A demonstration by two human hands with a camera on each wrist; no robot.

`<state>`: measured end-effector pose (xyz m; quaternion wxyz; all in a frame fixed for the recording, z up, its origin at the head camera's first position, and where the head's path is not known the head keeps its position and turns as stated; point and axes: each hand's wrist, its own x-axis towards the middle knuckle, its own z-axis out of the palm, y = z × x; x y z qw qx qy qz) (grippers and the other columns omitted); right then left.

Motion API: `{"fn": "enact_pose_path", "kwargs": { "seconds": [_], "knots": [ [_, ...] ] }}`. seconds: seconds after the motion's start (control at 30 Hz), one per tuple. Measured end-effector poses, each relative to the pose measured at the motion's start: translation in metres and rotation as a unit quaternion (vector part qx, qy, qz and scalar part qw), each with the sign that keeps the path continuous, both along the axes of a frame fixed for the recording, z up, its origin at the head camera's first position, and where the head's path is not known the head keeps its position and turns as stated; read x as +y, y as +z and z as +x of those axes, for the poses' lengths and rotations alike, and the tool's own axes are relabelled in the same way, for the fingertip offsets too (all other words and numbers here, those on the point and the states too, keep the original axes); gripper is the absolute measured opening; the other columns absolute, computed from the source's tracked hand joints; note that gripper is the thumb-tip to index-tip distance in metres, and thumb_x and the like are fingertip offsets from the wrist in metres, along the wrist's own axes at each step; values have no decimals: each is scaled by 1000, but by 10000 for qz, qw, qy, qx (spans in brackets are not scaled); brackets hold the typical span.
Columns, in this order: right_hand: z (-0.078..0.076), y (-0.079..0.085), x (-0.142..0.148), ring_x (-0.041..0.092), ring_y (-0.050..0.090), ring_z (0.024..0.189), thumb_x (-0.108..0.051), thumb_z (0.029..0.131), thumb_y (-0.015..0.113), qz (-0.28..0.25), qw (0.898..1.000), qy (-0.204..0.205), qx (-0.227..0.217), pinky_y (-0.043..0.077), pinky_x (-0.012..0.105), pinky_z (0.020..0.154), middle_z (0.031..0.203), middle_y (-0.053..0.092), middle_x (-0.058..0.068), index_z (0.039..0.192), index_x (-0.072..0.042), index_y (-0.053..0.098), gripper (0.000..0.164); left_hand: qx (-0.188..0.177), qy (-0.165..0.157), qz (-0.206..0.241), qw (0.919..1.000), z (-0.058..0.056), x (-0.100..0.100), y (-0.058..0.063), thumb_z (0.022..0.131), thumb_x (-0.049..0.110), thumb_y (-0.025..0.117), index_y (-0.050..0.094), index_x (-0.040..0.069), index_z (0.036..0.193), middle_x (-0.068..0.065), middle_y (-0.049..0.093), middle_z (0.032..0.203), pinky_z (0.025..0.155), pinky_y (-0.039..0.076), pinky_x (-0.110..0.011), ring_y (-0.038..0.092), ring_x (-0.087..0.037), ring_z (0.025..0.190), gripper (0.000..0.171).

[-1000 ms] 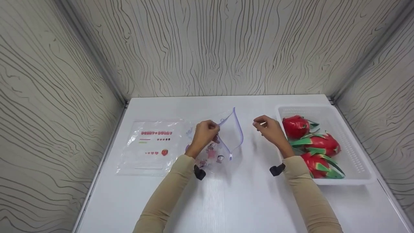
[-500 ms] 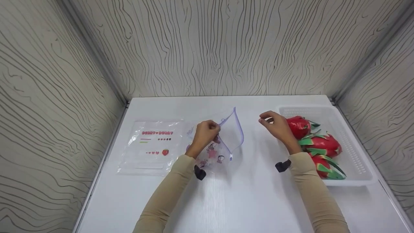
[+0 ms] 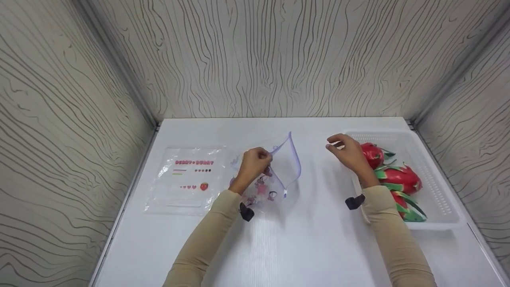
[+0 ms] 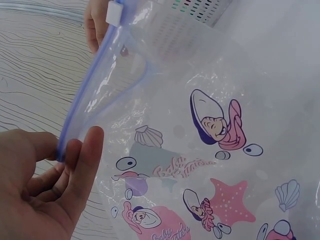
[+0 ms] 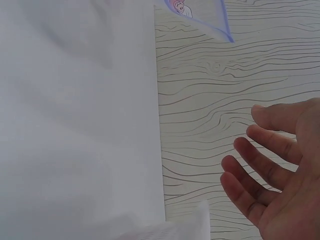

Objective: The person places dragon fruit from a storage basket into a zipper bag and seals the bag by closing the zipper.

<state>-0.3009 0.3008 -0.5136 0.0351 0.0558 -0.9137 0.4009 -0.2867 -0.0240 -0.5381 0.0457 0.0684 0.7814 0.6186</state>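
My left hand (image 3: 252, 165) pinches the purple zip edge of a clear slider bag (image 4: 200, 165) printed with cartoon figures, shells and a pink starfish. The bag's mouth gapes toward the right, and a white slider (image 4: 114, 13) sits at one end of the zip. In the head view my right hand (image 3: 350, 155) hovers by the left rim of a white basket (image 3: 438, 175), its fingers loosely bent and holding nothing. Several red dragon fruits (image 3: 400, 179) with green leaf tips lie inside; my right arm partly covers them.
Left of the held bag, a second clear bag (image 3: 187, 203) with red lettering and a strawberry print lies flat on the white table (image 3: 303, 247). Wood-patterned panels (image 3: 271, 59) enclose the table at the back and both sides.
My right hand has moved rightward, away from the bag's mouth and toward the basket. The left hand keeps its pinch on the bag in nearly the same place.
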Motion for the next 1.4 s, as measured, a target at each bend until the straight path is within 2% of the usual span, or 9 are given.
{"fn": "enact_pose_path", "kwargs": {
  "seconds": [0.07,0.27,0.5,0.6,0.73,0.97,1.2,1.4],
  "knots": [
    [0,0,2,43,64,122,-16,105,65,-7,10000,-29,-13,57,56,99,133,66,26,131,2,66,32,-6,-27,-40,10000,1,0,0,99,6,63,72,-8,104,-28,73,88,57,63,-29,66,-10,51,17],
    [2,2,9,45,62,126,-16,105,65,-5,10000,-51,51,55,60,104,136,64,27,134,3,64,34,-32,-76,-135,9999,4,-2,3,101,8,62,71,-10,109,-10,70,80,59,64,-30,67,-11,54,21],
    [3,7,21,47,58,128,-15,105,64,134,9997,-41,203,50,63,110,137,62,29,134,5,64,35,-30,-11,-138,9999,3,-1,3,101,8,62,71,-4,103,-28,72,90,57,64,-30,67,-11,52,15],
    [3,8,26,48,58,128,-14,105,64,212,9995,-45,239,49,64,111,137,61,30,134,5,64,35,-36,8,-117,9999,2,-1,3,100,7,62,71,-3,102,-29,72,90,57,64,-30,67,-11,52,14],
    [3,10,32,50,57,129,-12,104,65,224,9995,-93,207,49,64,111,137,60,32,134,7,63,35,-60,26,-91,9999,2,-1,2,100,7,63,71,-4,103,-21,72,86,57,64,-31,67,-11,52,13],
    [3,10,44,51,55,134,-16,105,64,352,9992,-201,11,47,66,113,143,58,31,138,4,61,38,-68,-6,-76,9999,3,-1,1,101,7,63,71,-5,106,-32,72,96,59,64,-31,67,-11,53,16],
    [4,11,54,52,52,136,-14,105,63,381,9992,-135,-16,45,68,114,144,55,33,140,6,59,40,-64,-19,-164,9998,4,-1,3,101,8,62,72,-5,108,-27,73,92,59,64,-29,67,-11,54,17],
    [2,11,63,54,49,138,-15,106,62,540,9984,-86,-154,43,70,114,147,52,35,142,6,57,42,-32,-18,-173,9998,4,-1,4,101,8,62,72,-6,107,-29,74,92,57,63,-27,67,-11,53,18]
  ]
}}
